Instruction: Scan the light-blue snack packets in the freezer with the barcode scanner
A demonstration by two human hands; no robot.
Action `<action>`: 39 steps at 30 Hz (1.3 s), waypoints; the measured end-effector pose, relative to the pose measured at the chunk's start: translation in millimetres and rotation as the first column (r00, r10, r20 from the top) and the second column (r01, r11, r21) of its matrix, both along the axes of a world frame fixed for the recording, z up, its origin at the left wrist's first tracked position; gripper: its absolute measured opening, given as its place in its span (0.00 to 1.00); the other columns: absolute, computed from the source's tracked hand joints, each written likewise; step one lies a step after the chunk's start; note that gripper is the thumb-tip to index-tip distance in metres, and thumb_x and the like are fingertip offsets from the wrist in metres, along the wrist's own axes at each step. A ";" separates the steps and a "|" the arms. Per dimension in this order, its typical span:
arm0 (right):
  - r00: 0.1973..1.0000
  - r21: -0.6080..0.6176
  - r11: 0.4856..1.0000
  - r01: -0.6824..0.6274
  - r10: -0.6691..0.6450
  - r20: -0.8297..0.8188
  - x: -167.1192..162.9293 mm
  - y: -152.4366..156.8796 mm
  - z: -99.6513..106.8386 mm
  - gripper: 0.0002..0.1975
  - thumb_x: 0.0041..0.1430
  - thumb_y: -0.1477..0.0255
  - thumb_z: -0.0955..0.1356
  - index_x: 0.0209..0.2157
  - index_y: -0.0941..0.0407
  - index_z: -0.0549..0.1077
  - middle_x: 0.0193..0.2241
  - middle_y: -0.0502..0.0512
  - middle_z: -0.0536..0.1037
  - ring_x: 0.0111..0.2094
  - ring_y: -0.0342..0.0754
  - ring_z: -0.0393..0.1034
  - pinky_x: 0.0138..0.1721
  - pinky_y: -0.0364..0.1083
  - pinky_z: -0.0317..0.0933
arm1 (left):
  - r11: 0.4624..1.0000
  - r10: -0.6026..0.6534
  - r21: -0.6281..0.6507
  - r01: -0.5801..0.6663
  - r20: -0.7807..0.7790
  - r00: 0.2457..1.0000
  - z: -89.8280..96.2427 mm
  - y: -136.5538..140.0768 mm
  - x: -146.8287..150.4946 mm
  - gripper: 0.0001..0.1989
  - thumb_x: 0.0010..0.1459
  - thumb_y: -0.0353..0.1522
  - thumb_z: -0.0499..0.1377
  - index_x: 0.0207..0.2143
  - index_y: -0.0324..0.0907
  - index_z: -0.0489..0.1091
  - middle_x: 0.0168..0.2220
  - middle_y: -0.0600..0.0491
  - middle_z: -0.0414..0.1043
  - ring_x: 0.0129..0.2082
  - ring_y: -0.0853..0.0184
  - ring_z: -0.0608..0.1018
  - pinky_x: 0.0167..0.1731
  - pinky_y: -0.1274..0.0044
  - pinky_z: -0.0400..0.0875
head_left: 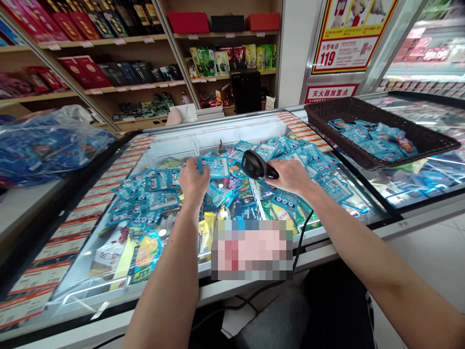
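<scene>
My left hand [194, 180] is closed on the left end of a small blue packet [218, 167], held over the glass top of a chest freezer. Facing it, my right hand [290, 175] is wrapped round the handle of a black barcode scanner [254, 165], whose head points left toward the packet. A black cable [303, 237] runs down from the right-hand side over the freezer's front edge. Loose blue packets [160, 186] lie in a heap left of my hand, and more blue packets [308, 155] spread behind and right of the scanner.
On the right stands a brown woven basket [363, 155] with several blue packets in it. A clear plastic bag [54, 140] full of blue packets sits at far left. Price labels [72, 218] line the freezer. Stocked shelves [119, 87] rise behind.
</scene>
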State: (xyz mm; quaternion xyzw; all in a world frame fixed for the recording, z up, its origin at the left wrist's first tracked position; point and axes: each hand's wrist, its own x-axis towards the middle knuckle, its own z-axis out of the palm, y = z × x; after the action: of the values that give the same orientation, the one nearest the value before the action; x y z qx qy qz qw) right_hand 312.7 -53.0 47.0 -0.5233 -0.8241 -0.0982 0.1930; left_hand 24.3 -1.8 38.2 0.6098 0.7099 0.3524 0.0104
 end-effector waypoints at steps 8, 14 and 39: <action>0.999 -0.022 0.999 0.034 -0.034 0.002 -0.6 -0.6 2.4 0.18 0.56 0.61 0.67 0.46 0.55 0.72 0.39 0.56 0.79 0.37 0.51 0.73 0.32 0.46 0.56 | 0.995 0.056 0.098 -0.034 -0.233 0.971 0.7 -21.1 8.3 0.22 0.57 0.36 0.52 0.54 0.44 0.66 0.59 0.42 0.60 0.59 0.46 0.61 0.54 0.53 0.54; 0.998 -0.002 0.998 0.059 -0.059 -0.025 -0.2 0.0 1.7 0.18 0.59 0.61 0.64 0.46 0.55 0.72 0.39 0.56 0.79 0.37 0.51 0.73 0.33 0.46 0.56 | 0.946 -0.317 -0.077 0.316 -0.439 0.841 -14.4 -17.5 23.0 0.19 0.62 0.41 0.47 0.52 0.53 0.68 0.58 0.52 0.65 0.63 0.56 0.59 0.61 0.54 0.41; 0.974 0.034 0.976 0.215 -0.212 -0.085 2.6 2.2 4.6 0.19 0.59 0.57 0.63 0.44 0.55 0.73 0.35 0.58 0.79 0.35 0.52 0.72 0.33 0.47 0.57 | 0.964 -0.251 -0.035 0.263 -0.441 0.861 -15.2 -13.7 17.5 0.20 0.63 0.32 0.44 0.53 0.43 0.67 0.51 0.46 0.70 0.54 0.58 0.69 0.63 0.57 0.44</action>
State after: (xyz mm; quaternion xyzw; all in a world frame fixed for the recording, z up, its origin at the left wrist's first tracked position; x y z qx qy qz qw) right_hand 315.3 -50.8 51.6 -0.6081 -0.7523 -0.1148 0.2259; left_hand 41.8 -15.5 23.0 0.7630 0.6011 0.2095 -0.1120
